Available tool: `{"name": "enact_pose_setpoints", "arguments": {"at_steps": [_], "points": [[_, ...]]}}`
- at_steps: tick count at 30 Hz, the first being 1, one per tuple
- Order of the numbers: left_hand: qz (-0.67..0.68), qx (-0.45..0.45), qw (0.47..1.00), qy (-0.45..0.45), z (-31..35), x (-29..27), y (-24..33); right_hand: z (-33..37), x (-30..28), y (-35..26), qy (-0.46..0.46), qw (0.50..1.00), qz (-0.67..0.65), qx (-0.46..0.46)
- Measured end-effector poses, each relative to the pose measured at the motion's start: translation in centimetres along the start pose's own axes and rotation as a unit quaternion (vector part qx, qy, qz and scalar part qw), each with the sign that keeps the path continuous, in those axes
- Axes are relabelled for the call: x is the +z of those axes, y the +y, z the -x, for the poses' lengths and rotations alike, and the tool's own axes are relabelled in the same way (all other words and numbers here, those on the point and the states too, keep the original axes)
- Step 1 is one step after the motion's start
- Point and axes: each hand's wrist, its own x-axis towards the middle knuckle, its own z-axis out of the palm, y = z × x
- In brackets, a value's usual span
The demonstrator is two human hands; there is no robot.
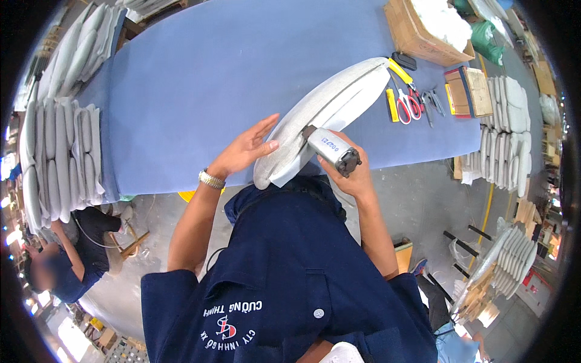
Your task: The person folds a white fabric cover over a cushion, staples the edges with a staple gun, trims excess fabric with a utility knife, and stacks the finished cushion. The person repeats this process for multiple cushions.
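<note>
A grey upholstered cushion [284,130] with a white underside [348,103] stands tilted on its edge at the near side of the blue-covered table, close to my body. My right hand [357,175] is wrapped round a silver pneumatic staple gun [330,148] with a black end cap. The gun's dark nose meets the cushion near the seam between grey fabric and white underside; whether it presses in, I cannot tell. On the cushion's left side, my left hand [247,148] lies with fingers stretched out and the thumb touching the grey fabric. A metal watch is on that wrist.
Right of the cushion lie red-handled scissors [407,107], yellow cutters [392,104] and other hand tools. A cardboard box [417,36] with white stuffing stands at the back right, a smaller box [469,92] nearer. Cushion stacks [60,157] flank the table. Another person [85,260] sits lower left.
</note>
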Motion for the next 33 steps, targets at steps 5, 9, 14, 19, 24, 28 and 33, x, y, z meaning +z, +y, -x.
{"name": "enact_pose_setpoints", "arguments": {"at_steps": [5,9,14,19,24,28,33], "points": [[-0.167,0.037,0.985,0.028,-2.2,3.1,-1.1,0.3,0.4,-1.3,-0.007,0.999,0.026,0.024],[-0.294,0.093,0.947,0.089,-2.2,4.2,-1.2,0.4,1.0,-0.7,0.009,0.998,0.058,-0.009],[-0.339,0.020,0.938,0.076,-1.5,3.7,0.3,0.9,1.8,-1.5,0.007,0.997,0.080,-0.014],[-0.357,-0.021,0.931,0.070,-0.9,4.2,1.9,1.3,1.4,-1.9,-0.020,0.997,0.070,0.018],[-0.364,-0.029,0.927,0.091,-0.7,5.5,1.9,0.4,0.3,-2.7,-0.056,0.995,0.050,0.062],[-0.364,-0.023,0.923,0.122,-1.2,5.7,1.5,-0.5,0.2,-2.8,-0.070,0.993,0.059,0.068],[-0.363,-0.035,0.924,0.113,-0.8,5.6,2.0,0.3,0.2,-3.1,-0.064,0.992,0.089,0.061]]}}
